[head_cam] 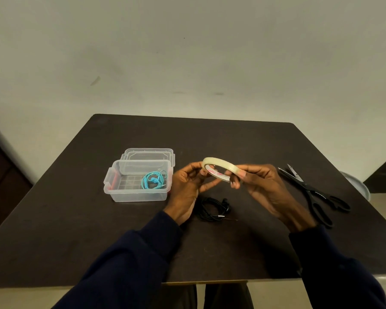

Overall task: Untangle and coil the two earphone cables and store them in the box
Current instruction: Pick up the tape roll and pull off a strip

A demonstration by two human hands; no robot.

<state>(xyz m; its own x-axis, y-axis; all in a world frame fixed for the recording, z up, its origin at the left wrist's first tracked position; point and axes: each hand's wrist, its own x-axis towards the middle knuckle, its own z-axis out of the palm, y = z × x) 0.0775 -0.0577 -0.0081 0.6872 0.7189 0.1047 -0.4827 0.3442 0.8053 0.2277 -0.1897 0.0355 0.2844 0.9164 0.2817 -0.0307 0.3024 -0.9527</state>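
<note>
Above the bench (232, 141), the left hand (186, 188) and right hand (265, 188) pinch a tape roll (221, 167) at opposite sides. The coiled turquoise earphone cable (153, 180) lies inside the open box (134, 195) — the black earphone cable (213, 209) sits bundled on the bench below the hands.

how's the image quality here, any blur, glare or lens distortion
Head view: dim, even light, no harsh glare; the wide lens splays the dark brown table outward near the camera; the black coiled earphone cable nearly melts into it; the turquoise earphone cable in the clear plastic box stays distinct; left hand and right hand gripping the translucent tape roll look slightly soft.
</note>
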